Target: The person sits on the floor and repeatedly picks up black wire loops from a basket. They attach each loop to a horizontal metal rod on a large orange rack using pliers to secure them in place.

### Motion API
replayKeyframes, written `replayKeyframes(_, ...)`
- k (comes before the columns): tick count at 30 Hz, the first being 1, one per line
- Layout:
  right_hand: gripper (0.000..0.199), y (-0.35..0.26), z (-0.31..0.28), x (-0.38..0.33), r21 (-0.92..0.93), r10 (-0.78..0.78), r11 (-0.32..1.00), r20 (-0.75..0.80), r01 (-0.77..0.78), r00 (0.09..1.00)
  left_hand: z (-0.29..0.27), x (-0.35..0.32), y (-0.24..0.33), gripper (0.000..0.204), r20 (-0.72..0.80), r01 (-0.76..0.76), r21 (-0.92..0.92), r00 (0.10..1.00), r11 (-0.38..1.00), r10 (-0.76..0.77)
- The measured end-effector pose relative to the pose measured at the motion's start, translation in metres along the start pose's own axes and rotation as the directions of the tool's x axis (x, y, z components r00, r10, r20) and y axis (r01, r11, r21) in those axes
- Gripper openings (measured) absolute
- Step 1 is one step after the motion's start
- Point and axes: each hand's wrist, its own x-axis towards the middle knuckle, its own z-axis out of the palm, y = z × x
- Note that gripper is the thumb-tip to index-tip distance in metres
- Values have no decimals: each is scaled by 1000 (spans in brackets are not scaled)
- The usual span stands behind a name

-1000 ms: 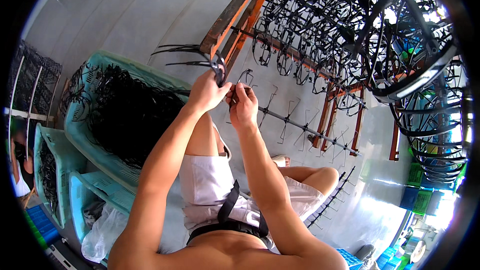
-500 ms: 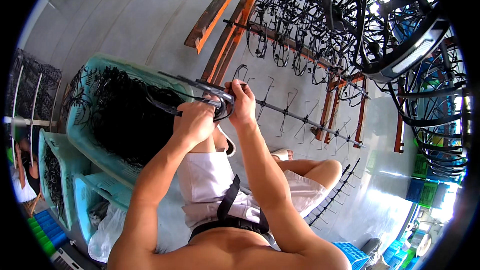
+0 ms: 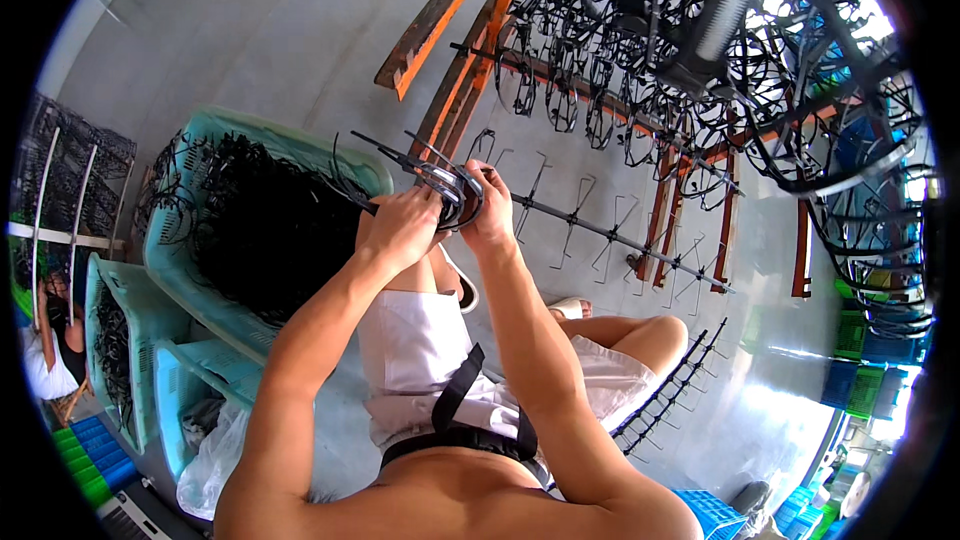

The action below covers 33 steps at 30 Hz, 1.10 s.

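A bundle of thin black curved plastic frames (image 3: 440,183) is clamped between the left hand (image 3: 400,230) and right hand (image 3: 492,210), and pieces could be spilled if either grip is loosened.

Open grey floor (image 3: 270,50) left free at far left, passage on the left blocked by teal basket (image 3: 175,240) heaped with black parts, far right crowded by orange rack (image 3: 470,70) and hooked rod (image 3: 600,230), knees close below.
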Motion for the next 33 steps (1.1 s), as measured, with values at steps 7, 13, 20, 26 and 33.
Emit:
replayKeyframes(7, 5, 5, 2, 2, -68, 62, 996, 92, -56, 994, 32, -13, -16, 43, -194, 23, -245, 978, 969, -73)
replayKeyframes(13, 11, 3, 5, 0, -233, -10, 972, 25, 16, 1000, 54, -21, -11, 41, -202, 66, -622, 949, 781, -242)
replayKeyframes(20, 11, 15, -7, 12, -303, -114, 945, 42, 122, 993, 52, -12, -25, 42, -27, 86, -599, 992, 796, -127)
replayKeyframes(26, 11, 10, -1, 3, -294, -80, 951, 61, 95, 995, 49, -12, -26, 39, -12, 96, -696, 989, 711, -146)
replayKeyframes(33, 11, -5, 4, 0, -327, 28, 944, -22, -34, 999, 61, -8, -23, 39, -20, 116, -840, 969, 529, -244)
